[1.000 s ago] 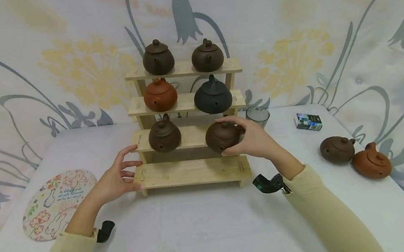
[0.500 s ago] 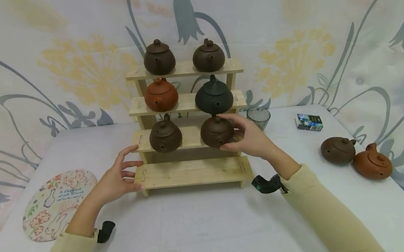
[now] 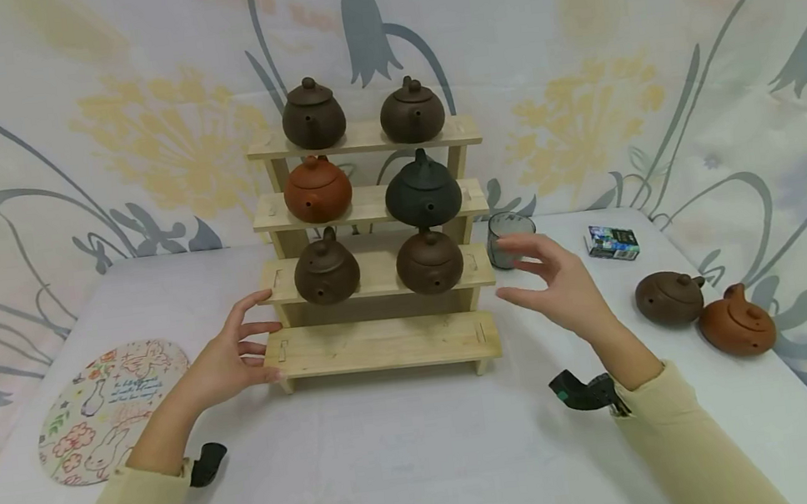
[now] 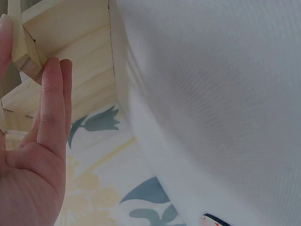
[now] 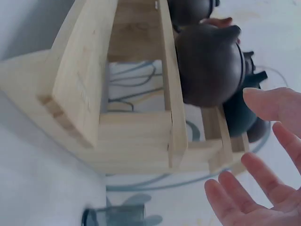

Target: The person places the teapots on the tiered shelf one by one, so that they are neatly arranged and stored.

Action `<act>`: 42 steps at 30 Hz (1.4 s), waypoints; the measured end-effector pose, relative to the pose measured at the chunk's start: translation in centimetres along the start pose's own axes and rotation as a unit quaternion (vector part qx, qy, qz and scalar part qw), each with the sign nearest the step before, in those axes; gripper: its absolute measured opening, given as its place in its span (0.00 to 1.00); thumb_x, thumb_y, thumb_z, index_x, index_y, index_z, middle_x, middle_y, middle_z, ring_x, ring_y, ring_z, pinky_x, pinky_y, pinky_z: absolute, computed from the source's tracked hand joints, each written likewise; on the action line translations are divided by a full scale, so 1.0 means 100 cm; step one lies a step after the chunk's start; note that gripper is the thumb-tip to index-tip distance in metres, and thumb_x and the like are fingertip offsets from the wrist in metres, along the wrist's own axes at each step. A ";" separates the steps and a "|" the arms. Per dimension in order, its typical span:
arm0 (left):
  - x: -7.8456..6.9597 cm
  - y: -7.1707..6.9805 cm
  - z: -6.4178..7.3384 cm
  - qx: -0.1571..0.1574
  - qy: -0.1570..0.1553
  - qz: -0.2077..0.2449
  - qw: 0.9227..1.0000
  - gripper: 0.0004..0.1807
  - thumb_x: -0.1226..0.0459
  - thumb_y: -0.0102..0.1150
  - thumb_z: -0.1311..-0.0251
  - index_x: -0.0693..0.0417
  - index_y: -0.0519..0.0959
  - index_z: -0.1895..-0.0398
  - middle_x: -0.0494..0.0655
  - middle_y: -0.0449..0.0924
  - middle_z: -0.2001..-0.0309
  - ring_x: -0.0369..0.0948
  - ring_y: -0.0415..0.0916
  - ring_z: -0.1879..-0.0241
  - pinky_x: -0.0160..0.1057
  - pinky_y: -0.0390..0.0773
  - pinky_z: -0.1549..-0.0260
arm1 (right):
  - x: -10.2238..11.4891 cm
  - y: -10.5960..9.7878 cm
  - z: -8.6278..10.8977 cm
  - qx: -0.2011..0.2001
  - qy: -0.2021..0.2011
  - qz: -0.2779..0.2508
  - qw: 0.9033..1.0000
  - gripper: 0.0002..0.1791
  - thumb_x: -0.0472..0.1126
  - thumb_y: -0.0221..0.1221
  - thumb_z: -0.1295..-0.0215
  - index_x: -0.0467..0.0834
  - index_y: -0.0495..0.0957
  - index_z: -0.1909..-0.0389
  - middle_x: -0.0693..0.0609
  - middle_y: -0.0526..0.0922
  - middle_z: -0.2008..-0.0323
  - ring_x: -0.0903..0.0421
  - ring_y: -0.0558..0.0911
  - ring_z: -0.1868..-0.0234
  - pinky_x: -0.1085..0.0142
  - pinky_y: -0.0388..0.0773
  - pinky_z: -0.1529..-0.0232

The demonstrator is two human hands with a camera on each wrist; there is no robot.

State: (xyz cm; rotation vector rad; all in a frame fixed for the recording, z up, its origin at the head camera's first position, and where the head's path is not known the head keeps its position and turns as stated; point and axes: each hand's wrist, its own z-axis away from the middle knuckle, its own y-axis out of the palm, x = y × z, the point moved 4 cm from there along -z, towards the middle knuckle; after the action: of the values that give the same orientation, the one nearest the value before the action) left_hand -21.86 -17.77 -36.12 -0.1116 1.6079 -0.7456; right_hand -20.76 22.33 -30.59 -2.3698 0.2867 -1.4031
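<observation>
A stepped wooden display stand (image 3: 382, 347) bears dark brown, red-brown and dark green teapots. My left hand (image 3: 231, 357) holds its left end, thumb at the lowest step's front and fingers behind, as the left wrist view shows. On the second step from the bottom sit a brown teapot (image 3: 326, 274) at left and another brown teapot (image 3: 430, 264) at right. My right hand (image 3: 559, 283) is off the stand's right side, fingers spread with nothing between them. In the right wrist view, that right-hand teapot (image 5: 207, 66) rests on its step, apart from the fingers.
A glass (image 3: 510, 226) stands behind my right fingers. Farther right lie a small box (image 3: 612, 243), a brown teapot (image 3: 670, 298) and a red-brown teapot (image 3: 737, 324). A round patterned mat (image 3: 108, 406) lies at left, partly under my left forearm. A floral cloth hangs behind.
My right hand moved the brown teapot slightly left on its step, then let go and drew away to the right. My left hand has stayed at the stand.
</observation>
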 end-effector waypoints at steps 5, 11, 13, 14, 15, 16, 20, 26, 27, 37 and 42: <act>-0.001 0.000 0.001 0.000 0.003 0.002 1.000 0.58 0.76 0.69 0.57 0.43 0.43 0.29 0.68 0.67 0.42 0.53 0.74 0.57 0.42 0.76 0.64 | -0.002 -0.020 0.017 -0.045 0.008 0.021 0.999 0.30 0.22 0.64 0.51 0.31 0.69 0.44 0.44 0.71 0.44 0.64 0.71 0.46 0.69 0.69 0.46; -0.001 0.000 0.001 0.002 0.008 0.005 1.000 0.57 0.77 0.69 0.57 0.45 0.43 0.29 0.68 0.66 0.42 0.53 0.74 0.58 0.41 0.76 0.64 | -0.011 -0.039 0.039 -0.100 0.032 0.050 0.993 0.29 0.23 0.65 0.51 0.31 0.70 0.45 0.48 0.73 0.45 0.65 0.71 0.47 0.73 0.69 0.48; 0.000 0.000 0.001 0.002 0.004 0.004 1.000 0.57 0.77 0.69 0.57 0.44 0.43 0.29 0.68 0.67 0.42 0.53 0.74 0.57 0.41 0.77 0.64 | -0.017 -0.044 0.046 -0.111 0.042 0.064 0.991 0.29 0.23 0.65 0.51 0.31 0.70 0.45 0.50 0.73 0.45 0.66 0.71 0.47 0.74 0.68 0.49; 0.001 0.000 0.001 0.001 0.003 0.002 1.000 0.57 0.77 0.69 0.57 0.44 0.43 0.29 0.68 0.66 0.42 0.53 0.74 0.57 0.41 0.77 0.64 | -0.019 -0.047 0.050 -0.114 0.047 0.070 0.990 0.29 0.23 0.65 0.51 0.30 0.70 0.45 0.50 0.73 0.46 0.67 0.71 0.48 0.74 0.68 0.48; 0.002 0.000 0.001 0.000 -0.001 0.001 1.000 0.57 0.77 0.69 0.57 0.43 0.44 0.29 0.67 0.66 0.42 0.53 0.73 0.57 0.42 0.77 0.64 | -0.022 -0.049 0.054 -0.117 0.054 0.078 0.989 0.29 0.24 0.65 0.51 0.31 0.70 0.45 0.52 0.73 0.46 0.68 0.71 0.48 0.75 0.68 0.49; 0.002 0.000 0.001 0.000 -0.003 0.001 1.000 0.57 0.77 0.69 0.57 0.43 0.44 0.29 0.67 0.66 0.42 0.53 0.73 0.57 0.42 0.77 0.64 | -0.024 -0.051 0.057 -0.120 0.060 0.085 0.987 0.29 0.25 0.66 0.51 0.31 0.70 0.45 0.52 0.72 0.46 0.69 0.71 0.48 0.75 0.68 0.49; 0.002 0.001 0.001 0.000 0.000 -0.001 1.000 0.57 0.76 0.70 0.57 0.43 0.43 0.29 0.67 0.66 0.42 0.54 0.73 0.56 0.42 0.76 0.64 | -0.032 -0.060 0.070 -0.136 0.085 0.111 0.981 0.29 0.27 0.66 0.50 0.33 0.71 0.44 0.54 0.72 0.47 0.71 0.70 0.49 0.77 0.68 0.50; -0.001 0.001 0.001 0.000 0.004 0.001 1.000 0.57 0.76 0.70 0.57 0.43 0.43 0.29 0.68 0.67 0.42 0.54 0.74 0.56 0.42 0.77 0.64 | -0.049 -0.078 0.085 -0.163 0.131 0.163 0.964 0.28 0.34 0.67 0.47 0.36 0.72 0.44 0.51 0.72 0.49 0.71 0.70 0.51 0.80 0.66 0.51; -0.001 0.001 0.001 0.001 0.004 0.001 1.000 0.57 0.76 0.70 0.57 0.43 0.43 0.29 0.68 0.66 0.42 0.54 0.74 0.56 0.42 0.77 0.64 | -0.057 -0.083 0.088 -0.171 0.138 0.166 0.961 0.28 0.36 0.67 0.46 0.38 0.72 0.44 0.51 0.72 0.49 0.70 0.70 0.51 0.81 0.66 0.51; -0.002 0.001 0.001 0.002 0.002 0.005 1.000 0.57 0.77 0.69 0.57 0.44 0.43 0.29 0.69 0.66 0.42 0.55 0.74 0.56 0.42 0.77 0.64 | -0.149 -0.141 0.114 -0.268 0.194 0.175 0.927 0.31 0.46 0.69 0.49 0.55 0.73 0.42 0.58 0.74 0.45 0.65 0.69 0.46 0.81 0.64 0.51; -0.002 0.001 0.002 0.001 0.002 0.008 1.000 0.57 0.77 0.69 0.56 0.44 0.43 0.29 0.69 0.66 0.42 0.55 0.73 0.56 0.43 0.77 0.64 | -0.160 -0.156 0.120 -0.290 0.238 0.173 0.911 0.32 0.49 0.69 0.50 0.57 0.72 0.41 0.59 0.71 0.44 0.63 0.66 0.44 0.78 0.63 0.47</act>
State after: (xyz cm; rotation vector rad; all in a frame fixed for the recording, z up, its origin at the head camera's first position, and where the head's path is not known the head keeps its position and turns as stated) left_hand -21.63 -17.69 -35.97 -0.0960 1.6090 -0.7360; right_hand -18.21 44.79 -42.14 -2.1650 1.3506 -1.8771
